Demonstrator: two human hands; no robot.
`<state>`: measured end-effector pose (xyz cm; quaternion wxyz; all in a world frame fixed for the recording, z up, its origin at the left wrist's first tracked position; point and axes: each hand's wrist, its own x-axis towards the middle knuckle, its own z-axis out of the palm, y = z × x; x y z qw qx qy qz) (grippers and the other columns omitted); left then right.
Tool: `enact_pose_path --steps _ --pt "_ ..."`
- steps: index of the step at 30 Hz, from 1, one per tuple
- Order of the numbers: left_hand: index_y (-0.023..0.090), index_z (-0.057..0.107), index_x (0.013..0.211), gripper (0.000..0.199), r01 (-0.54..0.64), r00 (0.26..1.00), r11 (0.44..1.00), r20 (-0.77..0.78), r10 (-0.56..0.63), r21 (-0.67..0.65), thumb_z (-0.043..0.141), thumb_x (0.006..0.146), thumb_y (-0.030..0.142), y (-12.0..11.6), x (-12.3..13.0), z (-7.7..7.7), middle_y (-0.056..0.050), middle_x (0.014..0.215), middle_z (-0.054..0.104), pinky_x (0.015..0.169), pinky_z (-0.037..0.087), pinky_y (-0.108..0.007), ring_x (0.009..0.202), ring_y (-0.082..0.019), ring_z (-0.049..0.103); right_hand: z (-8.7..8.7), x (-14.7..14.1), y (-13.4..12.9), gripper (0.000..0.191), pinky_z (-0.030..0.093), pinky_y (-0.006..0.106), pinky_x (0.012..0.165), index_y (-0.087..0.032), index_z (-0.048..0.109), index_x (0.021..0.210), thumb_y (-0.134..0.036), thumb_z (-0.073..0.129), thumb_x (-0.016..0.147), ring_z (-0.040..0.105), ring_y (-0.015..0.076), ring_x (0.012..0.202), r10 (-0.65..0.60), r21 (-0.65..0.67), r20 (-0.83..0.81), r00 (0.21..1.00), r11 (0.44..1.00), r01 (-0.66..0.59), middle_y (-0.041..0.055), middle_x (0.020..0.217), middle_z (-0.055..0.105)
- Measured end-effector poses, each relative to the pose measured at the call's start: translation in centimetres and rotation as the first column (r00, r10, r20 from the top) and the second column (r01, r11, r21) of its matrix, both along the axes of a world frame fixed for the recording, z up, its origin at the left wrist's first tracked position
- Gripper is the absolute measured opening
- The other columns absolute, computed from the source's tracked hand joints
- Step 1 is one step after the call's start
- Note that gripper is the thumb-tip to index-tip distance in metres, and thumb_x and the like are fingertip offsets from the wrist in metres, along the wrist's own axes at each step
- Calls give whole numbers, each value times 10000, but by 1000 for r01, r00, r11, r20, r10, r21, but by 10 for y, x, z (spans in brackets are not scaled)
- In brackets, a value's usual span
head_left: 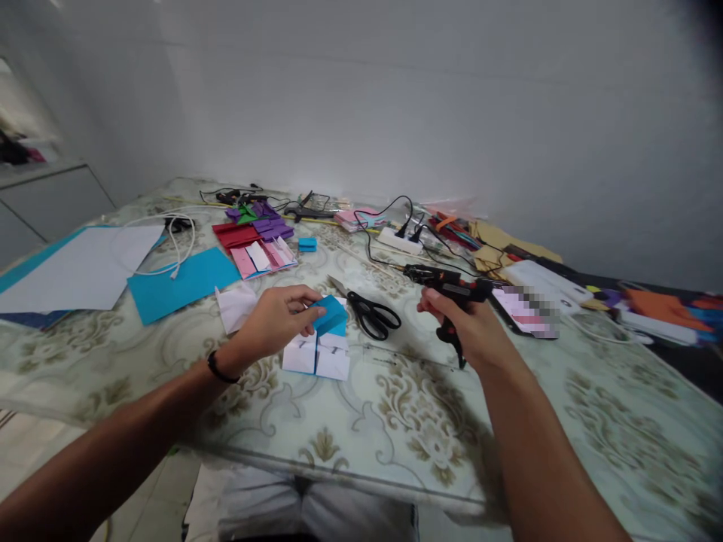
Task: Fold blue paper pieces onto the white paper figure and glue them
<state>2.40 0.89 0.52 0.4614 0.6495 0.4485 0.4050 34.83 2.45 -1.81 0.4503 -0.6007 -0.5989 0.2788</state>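
My left hand (288,318) pinches a folded blue paper flap (332,316) between thumb and fingers. Below it a white folded paper piece (330,363) with blue edges lies on the table; whether the flap is joined to it I cannot tell. My right hand (466,320) is wrapped round a black hot glue gun (443,280), its nozzle pointing left above the table. Between the hands lie black-handled scissors (373,315), blades toward the upper left. A crumpled white paper (234,307) sits beside my left wrist.
A blue sheet (184,284) and a white sheet (84,267) lie to the left. Folded red, purple and pink papers (263,258) are farther back. A white power strip (400,240) with black cords stands near the wall. A phone (526,312) lies right of my right hand.
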Motion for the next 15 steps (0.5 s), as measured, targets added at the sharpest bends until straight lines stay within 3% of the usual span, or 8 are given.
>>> enact_pose_path --steps 4,9,15 --pt "135 743 873 133 -29 999 1000 -33 28 -11 751 795 242 -1 1 -2 -5 638 724 430 478 -168 496 -113 651 5 -20 -17 393 559 372 818 -203 749 804 -595 772 808 684 263 866 269 56 -150 951 963 -263 71 833 737" --pt "126 714 869 107 29 1000 997 7 -28 -65 738 814 214 -1 2 -4 14 548 680 440 489 -162 462 -104 638 9 -40 -27 351 544 338 695 -193 782 847 -534 812 767 647 241 767 407 -71 -59 912 909 -410 56 796 734" --pt "113 726 909 87 34 999 998 -11 -35 -58 689 834 138 -2 4 -1 6 560 703 501 540 -173 494 -109 674 16 -59 -31 317 495 289 617 -176 778 934 -466 755 808 571 184 663 532 -82 51 845 846 -528 17 739 681"
